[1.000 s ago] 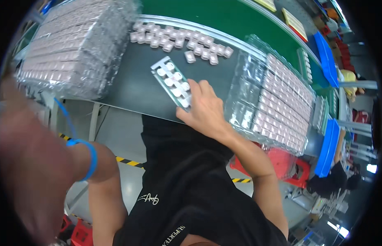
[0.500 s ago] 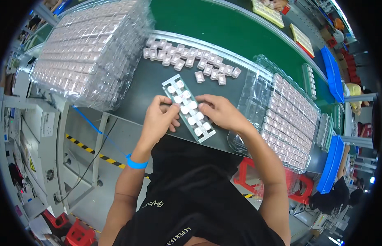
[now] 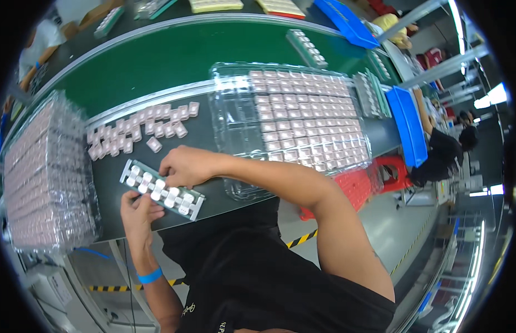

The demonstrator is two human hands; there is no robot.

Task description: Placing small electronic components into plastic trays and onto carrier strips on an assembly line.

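Observation:
A narrow green fixture strip (image 3: pixel 198 206) with metal end pieces lies slantwise on the dark worktable, at the left. Rounded white pieces (image 3: pixel 173 197) sit in pairs along its length. My left hand (image 3: pixel 138 215) pinches the strip's near edge with thumb and fingers, a blue band round the wrist. From the right, my right hand (image 3: pixel 188 166) is closed at the strip's far edge, its fingertips against the white pieces and partly hidden. Beyond the strip, several small pale pink blocks (image 3: pixel 154 145) in clear cases lie loose on the table.
At the left stands a tall stack of clear plastic trays (image 3: pixel 52 177) filled with pink blocks. Another clear tray (image 3: pixel 233 105), partly filled, lies right of centre under my right forearm. A green conveyor (image 3: pixel 174 55) runs behind. Blue bins (image 3: pixel 405 125) and a red stool (image 3: pixel 392 172) are at the right.
My view has swung to the right, so the table's things sit further left in it. Both hands stay at the fixture strip, whose white pieces still sit in pairs.

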